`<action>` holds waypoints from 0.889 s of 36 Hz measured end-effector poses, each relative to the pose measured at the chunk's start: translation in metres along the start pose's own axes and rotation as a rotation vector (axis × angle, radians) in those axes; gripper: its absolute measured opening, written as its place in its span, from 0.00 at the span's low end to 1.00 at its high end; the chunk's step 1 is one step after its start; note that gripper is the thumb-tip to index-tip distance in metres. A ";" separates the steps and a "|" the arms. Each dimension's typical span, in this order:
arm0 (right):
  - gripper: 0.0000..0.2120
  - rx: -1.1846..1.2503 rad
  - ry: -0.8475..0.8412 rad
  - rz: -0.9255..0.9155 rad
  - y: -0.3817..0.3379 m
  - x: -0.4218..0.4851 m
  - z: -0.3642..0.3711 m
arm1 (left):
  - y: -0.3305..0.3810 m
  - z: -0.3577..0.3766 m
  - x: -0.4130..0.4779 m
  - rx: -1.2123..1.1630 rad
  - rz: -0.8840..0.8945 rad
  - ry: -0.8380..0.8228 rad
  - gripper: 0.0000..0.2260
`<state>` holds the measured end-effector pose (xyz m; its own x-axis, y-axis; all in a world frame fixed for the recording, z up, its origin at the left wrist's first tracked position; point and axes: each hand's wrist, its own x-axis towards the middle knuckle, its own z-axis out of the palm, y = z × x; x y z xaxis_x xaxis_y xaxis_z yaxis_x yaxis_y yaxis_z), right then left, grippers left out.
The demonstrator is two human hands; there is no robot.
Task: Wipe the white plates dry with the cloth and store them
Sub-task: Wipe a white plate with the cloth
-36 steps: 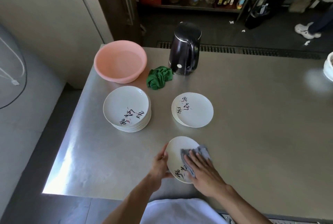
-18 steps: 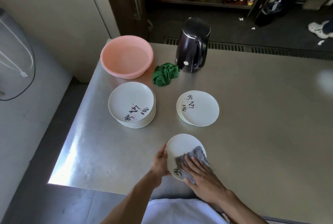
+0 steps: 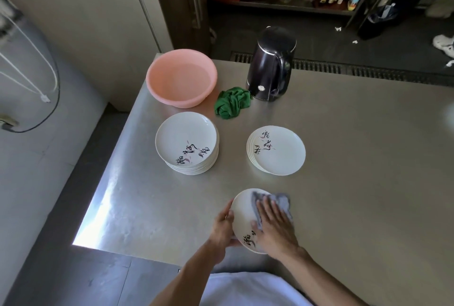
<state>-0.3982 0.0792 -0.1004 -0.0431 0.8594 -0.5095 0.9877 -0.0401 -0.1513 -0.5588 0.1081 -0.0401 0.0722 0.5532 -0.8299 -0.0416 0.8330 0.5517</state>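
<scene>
A white plate (image 3: 243,212) with black brush writing is held tilted above the steel table's near edge. My left hand (image 3: 222,228) grips its left rim. My right hand (image 3: 275,225) lies flat on a grey cloth (image 3: 282,200) and presses it onto the plate's face, covering the plate's right half. A taller stack of white plates (image 3: 186,143) stands on the table to the left. A lower stack of white plates (image 3: 276,150) stands to the right of it.
A pink basin (image 3: 181,77) sits at the steel table's (image 3: 356,182) far left corner. Beside it are a crumpled green cloth (image 3: 232,102) and a black kettle (image 3: 272,64). The table's left edge drops to the floor. Shelves with bottles stand behind.
My right hand slid the grey cloth up toward the plate's far edge, uncovering the writing at the near rim. My left hand kept its grip. The camera shifted slightly.
</scene>
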 end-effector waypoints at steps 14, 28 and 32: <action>0.32 0.019 0.031 0.117 -0.002 0.010 0.007 | -0.008 -0.001 0.004 0.071 0.195 0.030 0.18; 0.29 0.176 0.076 -0.091 -0.001 0.018 0.003 | -0.020 -0.005 0.017 0.008 0.184 0.072 0.16; 0.28 0.209 0.146 -0.108 -0.013 0.025 -0.002 | -0.022 -0.004 0.015 -0.027 0.159 -0.105 0.24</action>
<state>-0.4120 0.1023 -0.1092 -0.1093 0.9284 -0.3552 0.9254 -0.0354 -0.3773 -0.5607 0.0983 -0.0649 0.1659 0.6755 -0.7185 -0.0873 0.7358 0.6716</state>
